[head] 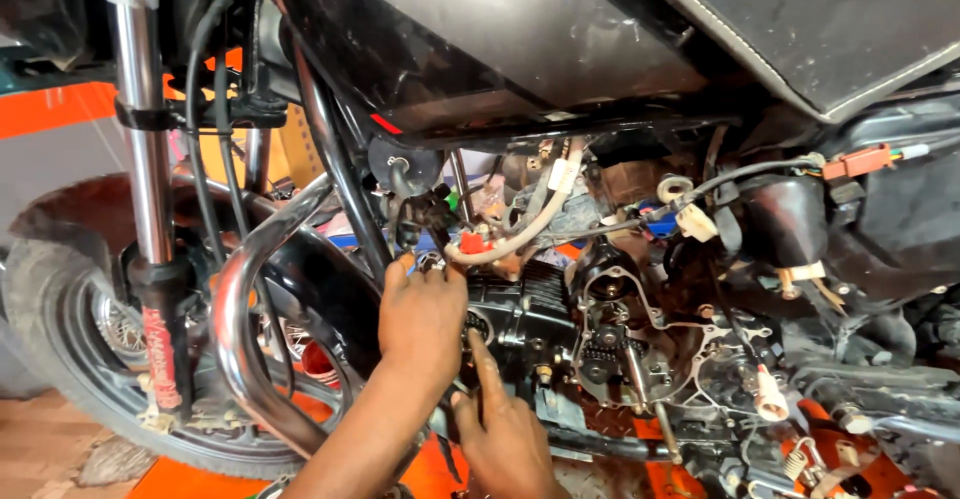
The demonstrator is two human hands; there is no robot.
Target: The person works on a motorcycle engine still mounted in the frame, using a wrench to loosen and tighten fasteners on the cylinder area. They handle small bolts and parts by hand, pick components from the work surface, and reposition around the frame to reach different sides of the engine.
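The motorcycle point(560, 49) fills my view, black tank above, chrome crash guard point(245, 339) at the left. Its engine point(520, 314) sits low at centre, side cover off, chain and sprocket point(605, 344) bared, dark and greasy. It looks heavy, rigid and slick; I judge the finned edges the surest place to hold. My left hand point(420, 324) presses its fingers against the engine's upper front, curled, grasping nothing I can make out. My right hand point(505, 439) points one finger up at the casing.
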